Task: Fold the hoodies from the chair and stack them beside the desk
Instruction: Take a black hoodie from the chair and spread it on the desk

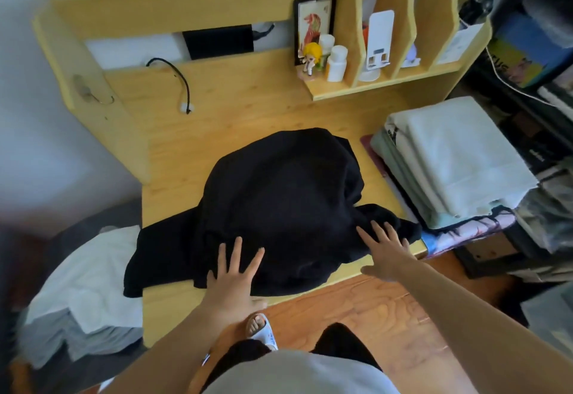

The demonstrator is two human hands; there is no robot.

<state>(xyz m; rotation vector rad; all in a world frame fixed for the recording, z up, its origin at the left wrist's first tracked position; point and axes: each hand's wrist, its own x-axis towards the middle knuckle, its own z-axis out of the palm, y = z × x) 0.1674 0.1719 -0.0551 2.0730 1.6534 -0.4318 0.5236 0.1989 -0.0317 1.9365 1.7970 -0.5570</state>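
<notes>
A stack of pale folded cloths (459,158) sits at the right of the frame, a black cable (179,79) at upper left on the light wooden desk (248,102). The crumpled black hoodie (273,207) lies mid-frame, its long axis running left-right along the desk's near edge, one sleeve hanging off the left. The left hand (232,282) and right hand (387,254) press flat on it, fingers spread and straight.

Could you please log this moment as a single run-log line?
stage: flattening | black hoodie: spread on desk, unfolded | left hand: open, flat on hem | right hand: open, on sleeve | folded stack: at right
</notes>
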